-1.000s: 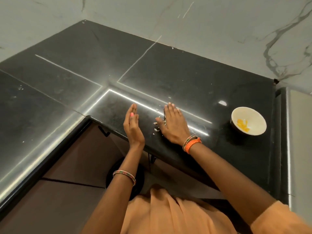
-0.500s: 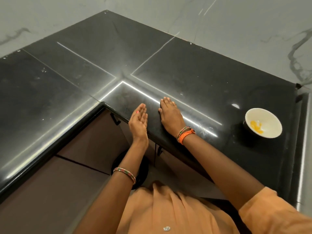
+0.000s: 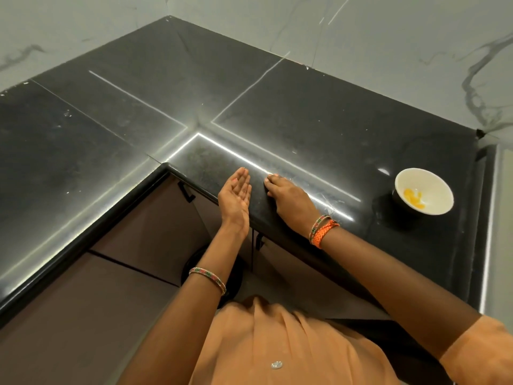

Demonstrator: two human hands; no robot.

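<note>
Head view: a person stands at the inner corner of an L-shaped black table (image 3: 305, 112) and seems to be sweeping toward its front edge.
Table: glossy and slick. Anything pushed too briskly could skid past the catching palm and drop down by the cabinet doors (image 3: 133, 226).
Right hand (image 3: 288, 198): flat, palm down, fingers straight and pressed together, just inside the edge. Whatever it pushes is hidden beneath it, so bits could slip out at the sides unnoticed.
Left hand (image 3: 236, 198): palm up, lightly cupped, fingers together, nothing visible in it, at the edge just beside the other. If it sits too low or tilts, the sweepings spill.
Bowl (image 3: 440, 187): white, well apart to the right, with yellow pieces (image 3: 413, 200) inside. A careless forearm swing could knock it.
Specks (image 3: 330, 202): faint pale marks near the wrist, likely to be missed.
</note>
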